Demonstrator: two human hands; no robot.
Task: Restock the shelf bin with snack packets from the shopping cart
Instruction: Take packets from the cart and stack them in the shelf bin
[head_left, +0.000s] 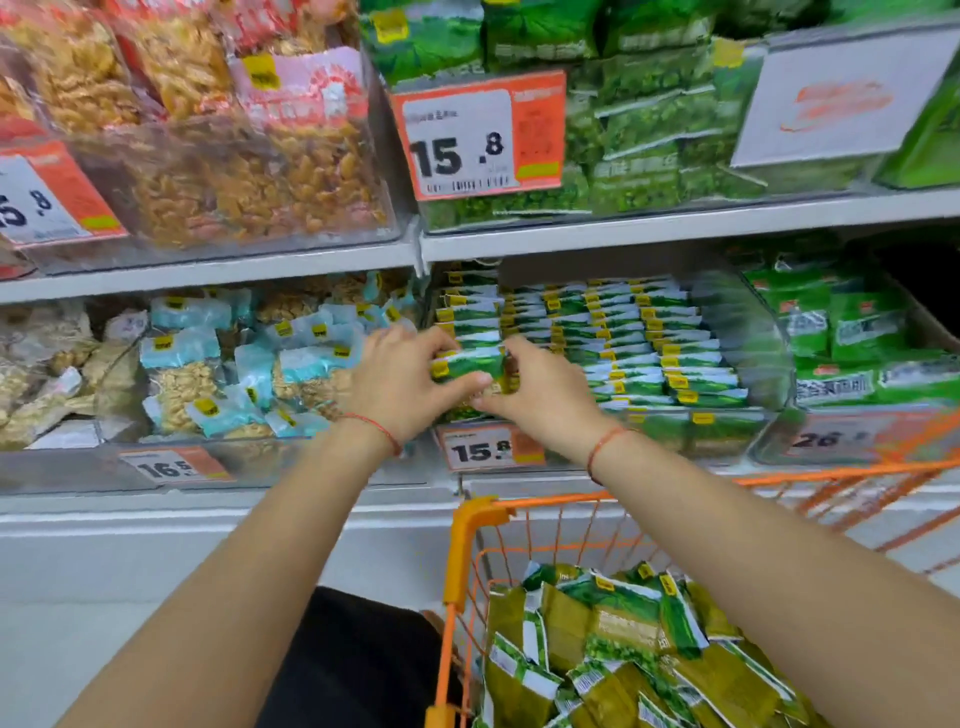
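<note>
A clear shelf bin (737, 431) on the middle shelf holds several rows of green-and-white snack packets (649, 343) standing on edge. At the bin's front left corner, my left hand (400, 382) and my right hand (540, 389) together grip a small bunch of the same green packets (467, 364), thumbs underneath, fingers curled over the top. Below, at the lower right, an orange shopping cart (457, 551) carries a loose pile of the green snack packets (623, 639).
Left of the bin lies a bin of pale blue nut packets (244, 364). To the right stands a bin of other green packs (852, 338). The upper shelf (675, 223) overhangs the bin with more stock. Price tags (488, 449) hang at the shelf front.
</note>
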